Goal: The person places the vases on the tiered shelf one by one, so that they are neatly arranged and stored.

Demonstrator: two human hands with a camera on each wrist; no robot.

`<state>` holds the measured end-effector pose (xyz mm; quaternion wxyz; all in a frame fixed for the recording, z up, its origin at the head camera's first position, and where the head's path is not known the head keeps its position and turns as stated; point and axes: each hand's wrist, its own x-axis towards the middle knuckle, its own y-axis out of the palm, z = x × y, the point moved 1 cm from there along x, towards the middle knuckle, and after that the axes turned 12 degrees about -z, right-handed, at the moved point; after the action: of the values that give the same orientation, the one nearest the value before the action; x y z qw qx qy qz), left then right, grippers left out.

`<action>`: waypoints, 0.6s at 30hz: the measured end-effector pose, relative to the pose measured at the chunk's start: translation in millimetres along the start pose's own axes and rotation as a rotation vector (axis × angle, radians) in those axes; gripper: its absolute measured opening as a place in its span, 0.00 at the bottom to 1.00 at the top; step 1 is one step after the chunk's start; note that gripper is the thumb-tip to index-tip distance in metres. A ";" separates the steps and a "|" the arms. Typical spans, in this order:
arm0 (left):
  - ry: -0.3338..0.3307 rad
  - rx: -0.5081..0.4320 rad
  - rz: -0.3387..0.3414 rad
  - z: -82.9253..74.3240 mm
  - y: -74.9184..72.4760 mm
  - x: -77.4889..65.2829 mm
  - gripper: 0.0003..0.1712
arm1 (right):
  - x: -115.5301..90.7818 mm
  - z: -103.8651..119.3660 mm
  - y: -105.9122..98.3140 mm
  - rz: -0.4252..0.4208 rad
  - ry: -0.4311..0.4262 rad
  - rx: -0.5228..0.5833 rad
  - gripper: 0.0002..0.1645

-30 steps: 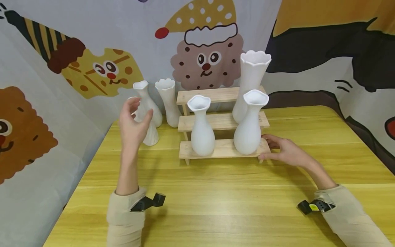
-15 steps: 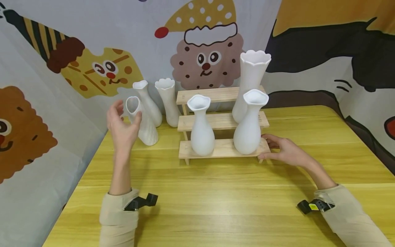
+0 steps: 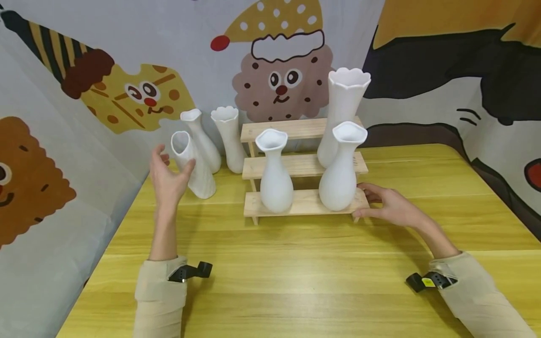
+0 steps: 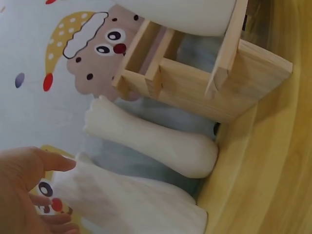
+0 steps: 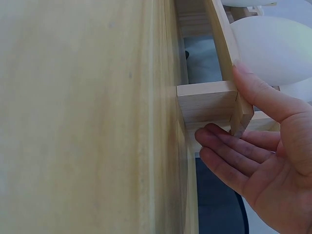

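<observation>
My left hand [image 3: 166, 185] is beside a white textured vase [image 3: 198, 176] with a slanted mouth, standing on the table at left. Its thumb is extended towards the vase and its fingers are loosely bent, with a gap between them; the left wrist view shows the thumb [image 4: 56, 161] near the rim. At the right end of a three-step wooden stand [image 3: 306, 204], my right hand [image 3: 393, 206] pinches the lowest board, thumb on its front edge and fingers below its end. Two white narrow-necked vases, left [image 3: 276, 183] and right [image 3: 339, 180], stand on that board.
A tall white scalloped vase [image 3: 341, 103] rises from the middle step. Behind the textured vase are a slim wavy-rimmed vase [image 3: 204, 145] and a scalloped one [image 3: 230, 141]. The wooden table [image 3: 291, 281] meets a cartoon-printed cloth [image 3: 207, 70] at the back.
My left hand has drawn leftwards and slightly down from in front of the textured vase, so the vase's mouth now shows. The right hand has stayed on the stand.
</observation>
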<state>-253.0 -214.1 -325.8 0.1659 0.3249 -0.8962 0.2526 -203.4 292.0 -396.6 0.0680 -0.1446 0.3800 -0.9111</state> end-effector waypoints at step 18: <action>-0.060 -0.016 0.059 24.1 15.1 6.2 0.52 | 0.5 1.9 -0.5 -0.001 0.007 0.003 0.43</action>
<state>-270.9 -220.7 -347.8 0.1339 0.3043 -0.9119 0.2406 -203.3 291.0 -394.8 0.0662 -0.1416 0.3790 -0.9121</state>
